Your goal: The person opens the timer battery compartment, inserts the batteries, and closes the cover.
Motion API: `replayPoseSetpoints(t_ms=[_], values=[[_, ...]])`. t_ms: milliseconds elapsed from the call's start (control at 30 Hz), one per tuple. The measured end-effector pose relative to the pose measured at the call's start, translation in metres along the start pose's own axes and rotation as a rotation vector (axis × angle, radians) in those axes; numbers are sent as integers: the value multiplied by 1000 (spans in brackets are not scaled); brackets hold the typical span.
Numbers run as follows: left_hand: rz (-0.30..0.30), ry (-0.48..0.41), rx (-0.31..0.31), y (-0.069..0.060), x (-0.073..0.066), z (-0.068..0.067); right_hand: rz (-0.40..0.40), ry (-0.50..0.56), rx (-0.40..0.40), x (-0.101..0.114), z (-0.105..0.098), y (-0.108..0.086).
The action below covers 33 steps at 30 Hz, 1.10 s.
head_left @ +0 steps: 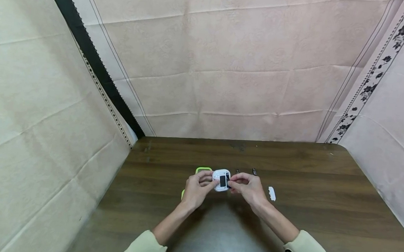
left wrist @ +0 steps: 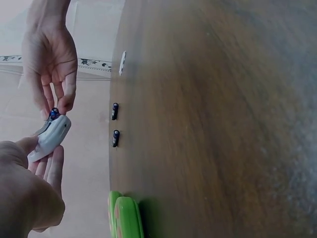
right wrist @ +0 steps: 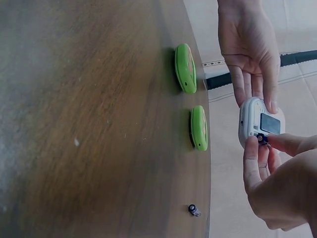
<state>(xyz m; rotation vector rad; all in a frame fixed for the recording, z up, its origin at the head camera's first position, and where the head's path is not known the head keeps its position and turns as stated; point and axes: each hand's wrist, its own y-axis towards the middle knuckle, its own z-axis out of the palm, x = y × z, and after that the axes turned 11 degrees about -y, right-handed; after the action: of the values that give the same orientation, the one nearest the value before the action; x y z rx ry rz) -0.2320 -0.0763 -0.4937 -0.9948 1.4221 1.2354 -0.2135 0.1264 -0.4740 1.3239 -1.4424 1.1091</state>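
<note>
My left hand [head_left: 198, 188] grips a white rounded device [head_left: 221, 180] by its left edge, held above the table. A dark rectangular panel shows on the face turned toward me. With thumb and fingers my right hand [head_left: 248, 187] pinches a small dark battery [right wrist: 262, 139] at the device's right edge; whether it is seated there I cannot tell. In the left wrist view, the battery end pokes out above the white shell. Beyond the hands lie two dark batteries [left wrist: 115, 111] on the table. A thin white cover piece [head_left: 272, 193] lies right of my right hand.
Two green rounded devices [right wrist: 185, 68] rest on the wooden table [head_left: 141, 214] at the left, partly hidden by my left hand in the head view. Pale cloth walls [head_left: 226, 66] stand behind the table and on both sides.
</note>
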Motion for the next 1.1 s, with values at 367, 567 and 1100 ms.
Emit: replayPoseSetpoints(t_ms=[367, 567, 1100], values=[[-137, -195, 15, -2, 3, 3, 10, 4, 28, -8, -4, 4], [-204, -314, 29, -1, 8, 3, 7, -26, 32, -10, -6, 2], [-306, -357, 42, -2, 9, 4, -128, -104, 76, -19, -17, -9]])
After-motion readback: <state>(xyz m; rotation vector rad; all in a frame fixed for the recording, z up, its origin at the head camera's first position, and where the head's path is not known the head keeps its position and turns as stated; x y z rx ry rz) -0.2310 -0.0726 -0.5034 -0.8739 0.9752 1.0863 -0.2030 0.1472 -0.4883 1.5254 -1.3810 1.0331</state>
